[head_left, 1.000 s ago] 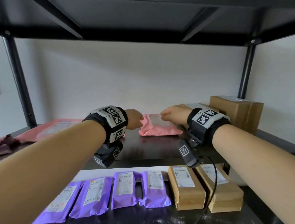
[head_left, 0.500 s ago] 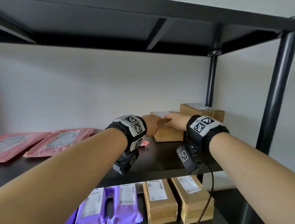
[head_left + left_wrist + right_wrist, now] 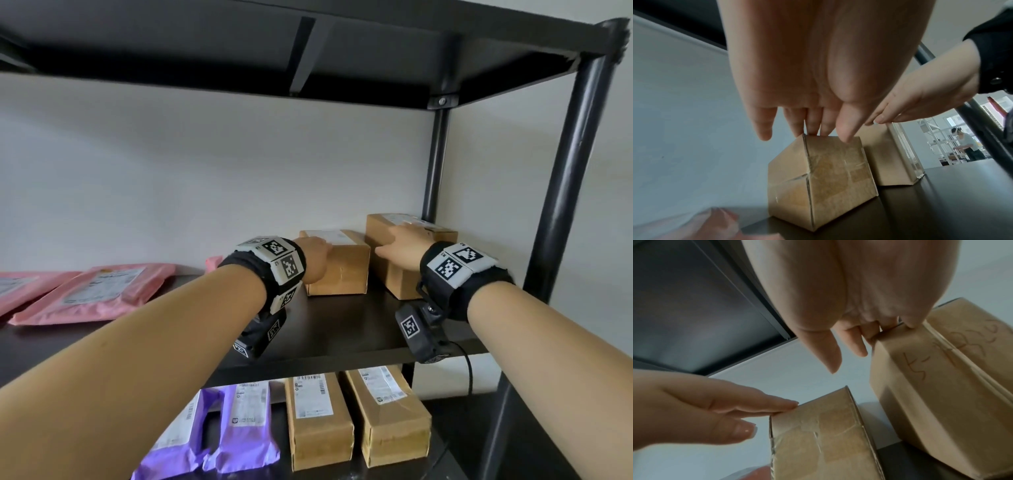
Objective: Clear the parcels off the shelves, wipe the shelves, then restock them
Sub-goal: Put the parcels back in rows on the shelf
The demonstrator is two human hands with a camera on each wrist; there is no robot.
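On the middle shelf [image 3: 342, 329]: left hand [image 3: 313, 255] fingers straight, together, on left box [image 3: 346, 270] top; right hand [image 3: 402, 245] fingers extended over right box [image 3: 394, 274] top edge.

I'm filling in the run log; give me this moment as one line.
left hand: on near box | right hand: on far box | both boxes on shelf | no lift visible

No print can be read. White shipping labels on the brown cardboard boxes [image 3: 388, 414], purple plastic mailers [image 3: 241, 428] and pink plastic mailers [image 3: 99, 291] are too small and blurred. Reddish handwriting on the far right brown cardboard box [image 3: 953, 363] cannot be made out. The wristbands [image 3: 457, 263] carry black-and-white square code markers.
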